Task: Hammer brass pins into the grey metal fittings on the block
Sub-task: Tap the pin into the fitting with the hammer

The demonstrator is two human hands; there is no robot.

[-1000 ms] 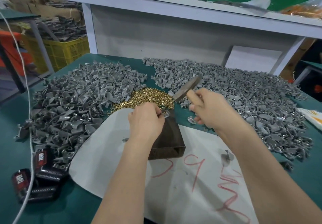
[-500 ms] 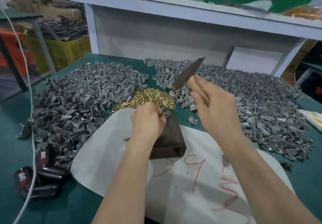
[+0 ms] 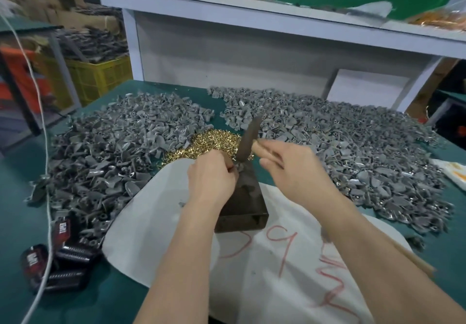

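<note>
Head | left hand (image 3: pixel 211 175) pinches grey fitting (image 3: pixel 240 170) — right hand (image 3: pixel 295 170) grips dark hammer (image 3: pixel 248 142)

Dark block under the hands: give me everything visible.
The block is a dark brown rectangular bar, metal by its dull sheen. It lies flat on the white sheet, its scuffed near end face toward the camera. The left hand pinches a grey fitting on its far top end. The hammer, gripped by the right hand, hangs close there; contact is blurred. Brass pins lie just beyond.
</note>
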